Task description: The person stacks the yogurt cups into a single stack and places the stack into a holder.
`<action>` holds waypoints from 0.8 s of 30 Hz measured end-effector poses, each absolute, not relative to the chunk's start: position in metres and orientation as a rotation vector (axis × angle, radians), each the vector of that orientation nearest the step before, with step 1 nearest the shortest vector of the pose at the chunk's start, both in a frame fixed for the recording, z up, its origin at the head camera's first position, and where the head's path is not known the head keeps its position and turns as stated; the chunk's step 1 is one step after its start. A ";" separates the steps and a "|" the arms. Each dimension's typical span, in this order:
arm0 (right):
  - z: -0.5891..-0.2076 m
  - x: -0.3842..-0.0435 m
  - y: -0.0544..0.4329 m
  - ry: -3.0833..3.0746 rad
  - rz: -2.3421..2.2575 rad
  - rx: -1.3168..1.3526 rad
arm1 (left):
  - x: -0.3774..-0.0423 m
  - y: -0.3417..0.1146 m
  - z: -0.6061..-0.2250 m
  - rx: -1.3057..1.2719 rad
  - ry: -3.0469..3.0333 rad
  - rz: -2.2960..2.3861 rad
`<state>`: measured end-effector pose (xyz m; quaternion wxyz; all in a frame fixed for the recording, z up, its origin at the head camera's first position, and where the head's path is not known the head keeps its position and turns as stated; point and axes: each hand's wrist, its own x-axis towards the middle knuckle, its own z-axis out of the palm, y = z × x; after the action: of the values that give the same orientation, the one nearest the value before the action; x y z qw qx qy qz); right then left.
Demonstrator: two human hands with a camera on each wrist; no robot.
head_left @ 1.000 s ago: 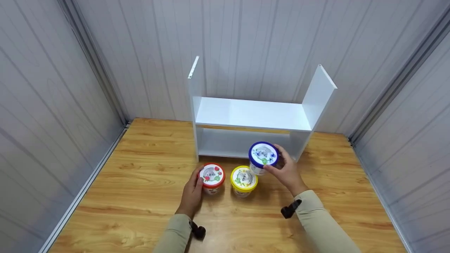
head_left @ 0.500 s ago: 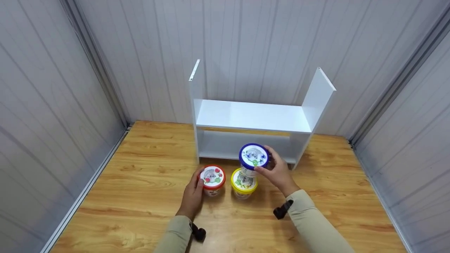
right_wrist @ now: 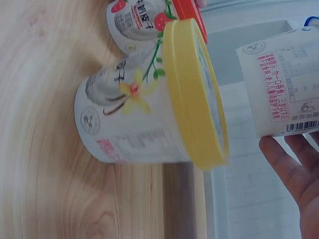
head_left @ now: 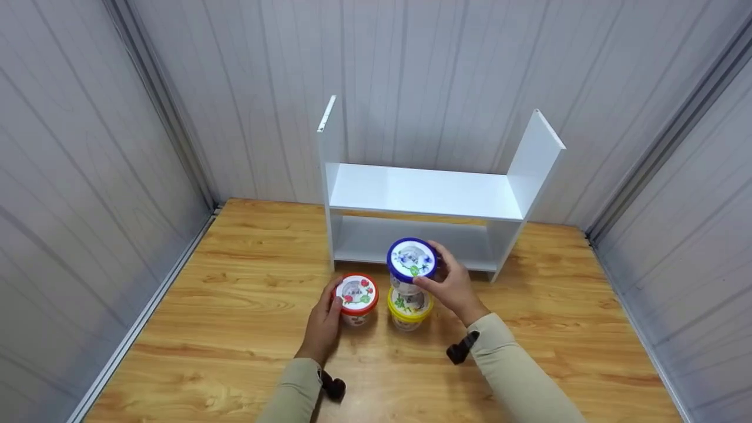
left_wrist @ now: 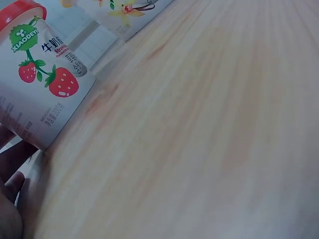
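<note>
My right hand (head_left: 453,292) grips a paper tub with a blue lid (head_left: 412,259), thumb at the near side of the rim and fingers round the far right. The tub hangs over the back of a yellow-lidded tub (head_left: 409,315); in the right wrist view the white wall of the held tub (right_wrist: 279,82) shows apart from the yellow lid (right_wrist: 194,94). To the left, a red-lidded tub (head_left: 356,294) with strawberry print stands upright on the table. My left hand (head_left: 322,324) holds its left side; in the left wrist view fingers (left_wrist: 17,158) reach behind its base.
Behind the tubs stands a white two-tier shelf (head_left: 426,191) with tall side panels, against a pale panelled wall (head_left: 423,76). The wooden table (head_left: 252,294) runs to side walls at left and right.
My right hand has carried the blue-lidded tub leftward, from the right of the yellow-lidded tub to over its back part. The left hand and red-lidded tub stay in place.
</note>
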<state>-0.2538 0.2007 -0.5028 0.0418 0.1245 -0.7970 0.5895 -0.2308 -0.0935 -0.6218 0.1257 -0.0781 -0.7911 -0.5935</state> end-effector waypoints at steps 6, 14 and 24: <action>-0.504 -0.254 0.189 -2.426 1.826 0.416 | -0.231 -0.094 -0.622 -0.220 -2.302 -1.735; -0.505 -0.253 0.173 -2.449 1.833 0.412 | -0.231 -0.094 -0.620 -0.194 -2.321 -1.747; -0.508 -0.253 0.160 -2.439 1.841 0.483 | -0.231 -0.094 -0.621 -0.190 -2.323 -1.802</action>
<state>-0.2527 0.1604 -0.5078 0.0239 0.1560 -0.7883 0.5947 -0.2306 -0.0937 -0.6205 0.0975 -0.0642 -0.7847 -0.6088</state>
